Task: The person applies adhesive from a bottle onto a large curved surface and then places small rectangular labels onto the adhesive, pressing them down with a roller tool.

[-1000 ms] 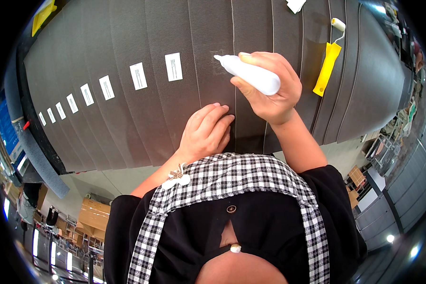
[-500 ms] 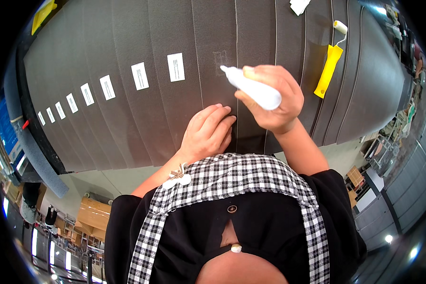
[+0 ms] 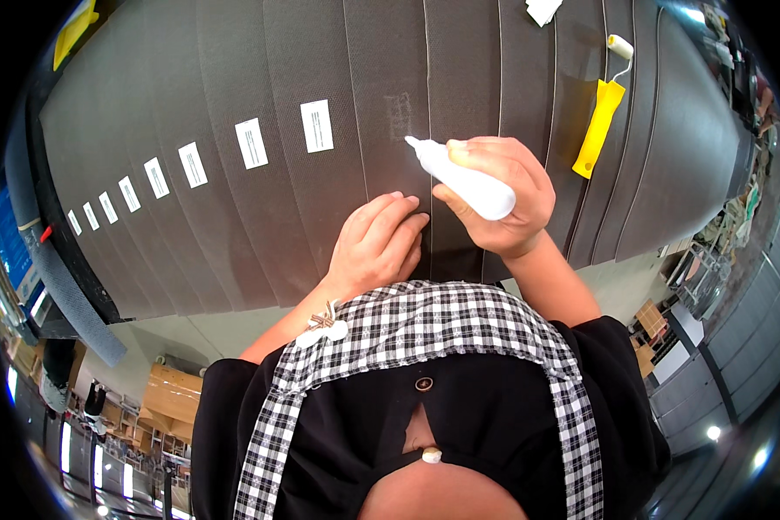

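Note:
My right hand [image 3: 516,195] is wrapped round a white squeeze bottle [image 3: 470,180] with a narrow tip. The bottle is tilted, its tip at the lower edge of a faint rectangular trace of clear lines [image 3: 399,113] on a dark brown textured sheet [image 3: 390,52]. Whether the tip touches the sheet I cannot tell. To its left, my left hand [image 3: 374,247] lies on the overlapping sheets, palm down, fingers slightly bent and holding nothing. Several white labels run leftward in a row, one on each sheet; the nearest label [image 3: 317,126] is just left of the trace.
A small paint roller [image 3: 599,130] with a yellow handle lies on the sheets at the right. White slips [image 3: 543,9] sit at the far edge. A grey padded roll [image 3: 78,290] borders the left side. Behind me on the floor stands a cardboard box [image 3: 169,400].
My right hand has brought the bottle slightly nearer to me, its tip moving down from inside the trace to its lower edge. My left hand has stayed in place on the sheets.

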`<state>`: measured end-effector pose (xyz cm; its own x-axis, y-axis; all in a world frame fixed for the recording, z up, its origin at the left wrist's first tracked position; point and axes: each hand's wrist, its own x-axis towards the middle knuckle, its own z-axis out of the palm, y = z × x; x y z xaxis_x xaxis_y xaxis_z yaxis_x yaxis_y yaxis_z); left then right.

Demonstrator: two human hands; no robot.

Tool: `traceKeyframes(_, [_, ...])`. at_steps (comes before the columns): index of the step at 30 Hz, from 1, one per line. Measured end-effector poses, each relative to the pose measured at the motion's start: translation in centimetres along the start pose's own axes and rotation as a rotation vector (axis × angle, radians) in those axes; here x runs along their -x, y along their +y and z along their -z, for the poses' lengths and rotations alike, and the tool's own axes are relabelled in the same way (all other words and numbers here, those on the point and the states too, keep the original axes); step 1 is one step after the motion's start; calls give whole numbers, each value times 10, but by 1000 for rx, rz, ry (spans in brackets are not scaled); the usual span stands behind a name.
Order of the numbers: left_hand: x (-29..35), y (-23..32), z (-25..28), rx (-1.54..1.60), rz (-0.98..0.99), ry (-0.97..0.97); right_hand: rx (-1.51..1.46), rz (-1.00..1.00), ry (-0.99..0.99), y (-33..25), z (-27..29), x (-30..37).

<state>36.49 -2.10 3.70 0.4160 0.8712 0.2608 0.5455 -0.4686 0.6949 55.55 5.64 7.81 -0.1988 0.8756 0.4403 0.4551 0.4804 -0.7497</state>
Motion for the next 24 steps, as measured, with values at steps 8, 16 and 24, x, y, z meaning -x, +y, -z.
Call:
traceKeyframes(8, [-2,1,2,10,-4,-8,19,116,58,16,-17,-30])
traceKeyframes(16, [-4,0,2,0,-27,29,2,51,-44,3,-12,-11])
traceKeyframes(24, [-4,1,3,-7,-20,7,29,121,30,12,-17,-26])
